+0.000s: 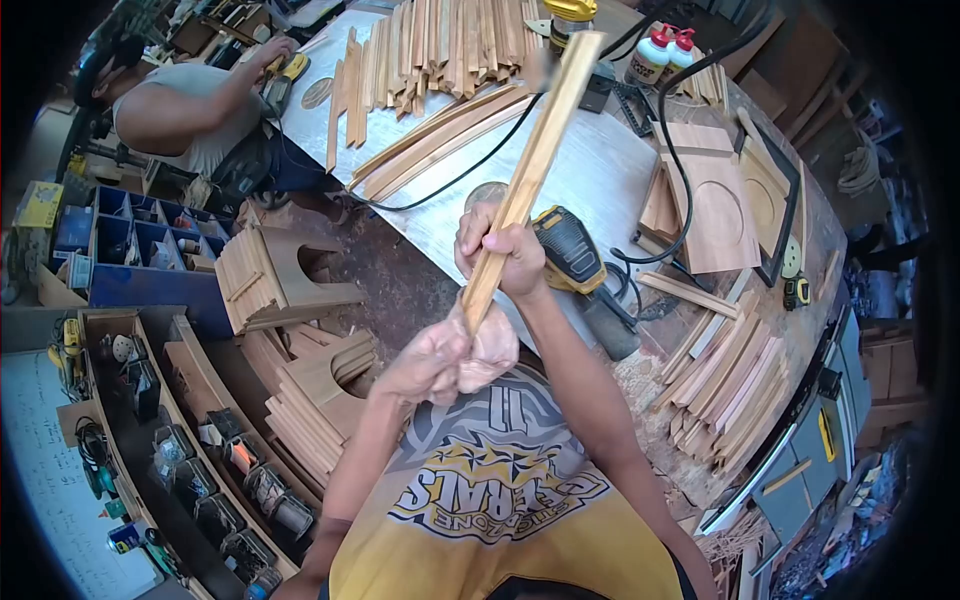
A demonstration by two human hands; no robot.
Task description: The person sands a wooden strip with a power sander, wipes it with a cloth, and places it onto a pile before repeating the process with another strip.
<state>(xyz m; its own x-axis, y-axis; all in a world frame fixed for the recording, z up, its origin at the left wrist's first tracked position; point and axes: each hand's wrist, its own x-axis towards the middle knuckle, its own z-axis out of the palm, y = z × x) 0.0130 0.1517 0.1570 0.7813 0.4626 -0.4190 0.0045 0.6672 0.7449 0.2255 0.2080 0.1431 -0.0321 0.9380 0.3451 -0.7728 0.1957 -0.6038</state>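
Observation:
My right hand (505, 248) is closed around the middle of a long wooden strip (548, 135). The strip slants from my waist up over the table's edge. Close to my shirt, my left hand (432, 358) is closed on a pale, bent sanding disc (490, 350), which lies against the strip's lower end. Some of my left fingers are hidden behind the disc. Just beyond my right hand, a yellow and black power sander (572, 248) rests on the metal-topped table (420, 225).
Many wooden strips (440, 50) are piled at the table's far side; another stack (730, 385) lies right. Black cables cross the tabletop. Glue bottles (655, 55) and wooden panels (710, 200) stand right. A co-worker (190, 115) holds a sander at left, above a blue divided bin (150, 285).

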